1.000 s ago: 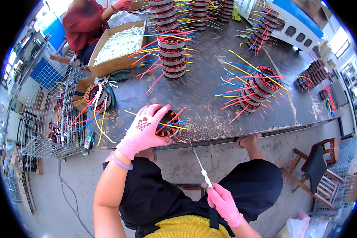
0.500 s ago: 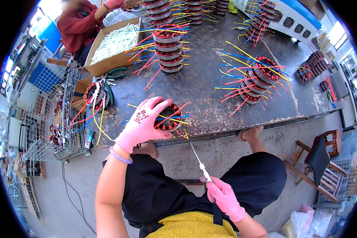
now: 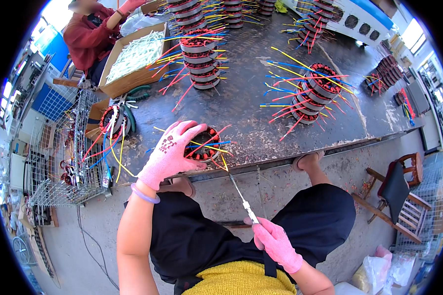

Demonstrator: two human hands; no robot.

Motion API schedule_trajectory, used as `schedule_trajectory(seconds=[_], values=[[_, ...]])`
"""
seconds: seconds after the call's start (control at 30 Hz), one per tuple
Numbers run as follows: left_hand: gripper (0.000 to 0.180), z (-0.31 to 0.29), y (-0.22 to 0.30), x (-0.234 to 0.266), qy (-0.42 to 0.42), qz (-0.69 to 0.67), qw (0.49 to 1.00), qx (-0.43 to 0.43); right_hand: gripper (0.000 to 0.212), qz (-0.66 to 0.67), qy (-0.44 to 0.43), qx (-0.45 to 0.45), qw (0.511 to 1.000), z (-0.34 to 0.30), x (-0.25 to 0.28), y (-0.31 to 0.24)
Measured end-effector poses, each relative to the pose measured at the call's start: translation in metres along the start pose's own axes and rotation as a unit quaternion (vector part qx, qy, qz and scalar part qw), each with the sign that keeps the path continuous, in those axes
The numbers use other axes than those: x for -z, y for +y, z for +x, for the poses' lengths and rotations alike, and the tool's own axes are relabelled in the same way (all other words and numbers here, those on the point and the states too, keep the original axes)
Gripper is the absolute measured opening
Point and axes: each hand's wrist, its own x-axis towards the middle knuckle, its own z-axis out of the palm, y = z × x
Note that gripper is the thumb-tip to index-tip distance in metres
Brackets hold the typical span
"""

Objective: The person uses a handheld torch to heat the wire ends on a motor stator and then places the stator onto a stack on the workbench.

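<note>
A small motor stator (image 3: 213, 134), a ring with red-and-black windings, lies near the table's front edge with red, yellow and blue wires sticking out. My left hand (image 3: 170, 153), in a pink glove, is wrapped round its left side, thumb at the near rim. In front of my lap, my gloved right hand (image 3: 276, 244) grips a slim tool with a white handle (image 3: 249, 211) and a thin metal shaft. The shaft's tip meets the ends of a yellow and a red wire (image 3: 224, 162) coming off the stator; exactly how it holds them is too small to tell.
Stacks of wired stators (image 3: 202, 64) stand across the dark table (image 3: 251, 113). At left are a carton of pale sleeves (image 3: 135, 56), green-handled pliers (image 3: 129, 118), another stator (image 3: 114, 120) and a wire basket (image 3: 66, 172). A co-worker (image 3: 91, 37) sits far left; a chair (image 3: 396, 196) stands right.
The view has shifted slightly, so the table things sit a little further left. My left hand still holds the stator; the tool's tip remains at the wire ends.
</note>
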Motion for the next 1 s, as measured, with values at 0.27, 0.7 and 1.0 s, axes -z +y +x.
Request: schedule_trajectory(seconds=[0.27, 0.7, 1.0], values=[[0.091, 0.0002, 0.0007, 0.0015, -0.006, 0.0, 1.0, 0.001, 0.035, -0.013, -0.004, 0.009, 1.0, 0.0012, -0.0003, -0.0002], [0.091, 0.0023, -0.0008, -0.0011, -0.014, -0.001, 1.0, 0.01, 0.035, 0.01, -0.009, -0.007, 1.0, 0.0027, -0.0024, 0.0017], [0.092, 0.0015, 0.0008, -0.0019, -0.015, 0.013, 1.0, 0.018, 0.037, 0.019, -0.015, -0.003, 1.0, 0.0017, -0.0024, 0.0011]])
